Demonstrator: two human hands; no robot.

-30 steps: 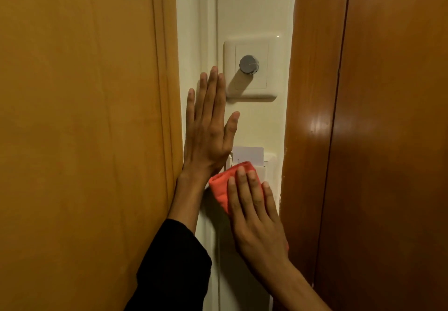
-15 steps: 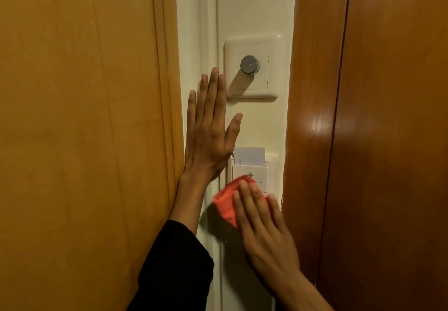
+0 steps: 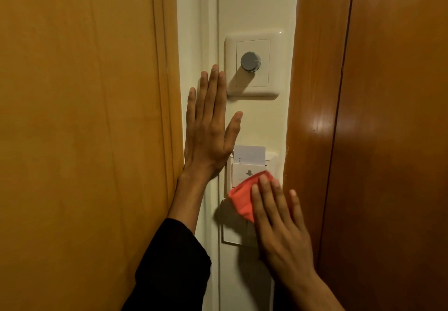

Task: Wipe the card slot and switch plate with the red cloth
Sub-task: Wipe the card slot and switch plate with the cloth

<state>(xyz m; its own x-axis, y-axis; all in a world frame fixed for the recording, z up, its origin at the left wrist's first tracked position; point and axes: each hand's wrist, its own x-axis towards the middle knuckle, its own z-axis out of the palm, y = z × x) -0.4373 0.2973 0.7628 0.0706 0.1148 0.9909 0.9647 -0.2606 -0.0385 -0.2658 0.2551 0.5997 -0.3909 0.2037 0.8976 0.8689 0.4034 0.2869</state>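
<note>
A white card slot (image 3: 244,173) is mounted on the narrow cream wall strip, with a white card (image 3: 249,155) standing in its top. My right hand (image 3: 281,223) lies flat on the red cloth (image 3: 242,200) and presses it against the slot's lower right part and the wall plate under it. Above sits the white switch plate (image 3: 253,65) with a grey round knob (image 3: 251,61). My left hand (image 3: 209,129) rests flat on the wall, fingers apart, just left of the slot and the plate. It holds nothing.
A yellow-brown wooden panel (image 3: 84,116) fills the left side. A darker glossy wooden door frame (image 3: 315,104) and door (image 3: 400,141) stand close on the right. The wall strip between them is narrow. A black sleeve (image 3: 169,269) covers my left forearm.
My right hand has slid the red cloth down and a little to the right, uncovering the face of the card slot. The left hand has stayed in place on the wall.
</note>
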